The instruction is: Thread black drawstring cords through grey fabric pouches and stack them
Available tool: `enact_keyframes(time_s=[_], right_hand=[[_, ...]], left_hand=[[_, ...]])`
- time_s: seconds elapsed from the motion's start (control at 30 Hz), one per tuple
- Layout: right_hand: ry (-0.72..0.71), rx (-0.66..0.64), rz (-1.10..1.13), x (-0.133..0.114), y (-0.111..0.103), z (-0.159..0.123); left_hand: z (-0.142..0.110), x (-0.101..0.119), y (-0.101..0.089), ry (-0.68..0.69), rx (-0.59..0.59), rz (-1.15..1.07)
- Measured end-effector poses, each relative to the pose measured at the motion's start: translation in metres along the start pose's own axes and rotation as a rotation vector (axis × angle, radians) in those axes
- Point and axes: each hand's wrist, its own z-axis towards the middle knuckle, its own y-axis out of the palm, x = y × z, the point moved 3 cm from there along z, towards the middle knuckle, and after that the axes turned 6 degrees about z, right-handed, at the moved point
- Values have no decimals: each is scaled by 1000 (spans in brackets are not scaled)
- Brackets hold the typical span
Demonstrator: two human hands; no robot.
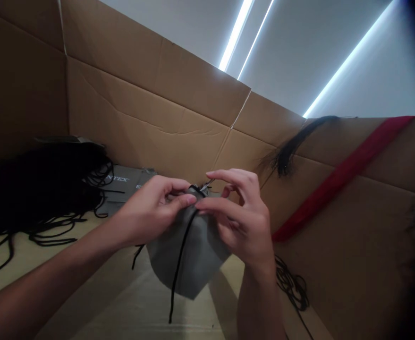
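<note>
Grey fabric [189, 250] hangs, top edge pinched by your left hand [147, 212] and right hand [239, 217], black cord [182, 269] dangling into open room.

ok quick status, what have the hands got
Left hand and right hand both pinching top of grey fabric piece. Thin black cord running down its front. Loose black cord heap off to left, apart from hands.

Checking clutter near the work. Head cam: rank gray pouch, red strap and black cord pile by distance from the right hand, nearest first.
1. gray fabric pouch: centre of view, touching the right hand.
2. red strap: to the right, running along the cardboard wall.
3. black cord pile: far left of the view.
</note>
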Motion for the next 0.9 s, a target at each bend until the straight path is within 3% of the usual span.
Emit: enact_keyframes(time_s=[0.1,0.23,0.33,0.47,0.57,0.7,0.8,0.9], right_hand=[[88,50,125,4,-3,-1],[197,102,450,4,-3,-4],[226,207,692,0,-3,-5],[224,276,854,-7,-12,-6],[244,192,701,-5,-19,-7],[188,-94,256,5,-10,-7],[109,-273,72,13,11,-4],[58,-293,66,15,25,0]], left_hand=[[2,-5,4,-94,-56,-61],[11,-21,1,-2,130,249],[19,-40,-3,-4,241,471],[26,-61,-7,-45,312,556],[28,-66,-7,-43,319,546],[26,-55,-7,-25,293,478],[22,-45,-6,-67,129,209],[16,-40,-2,-183,-82,-125]])
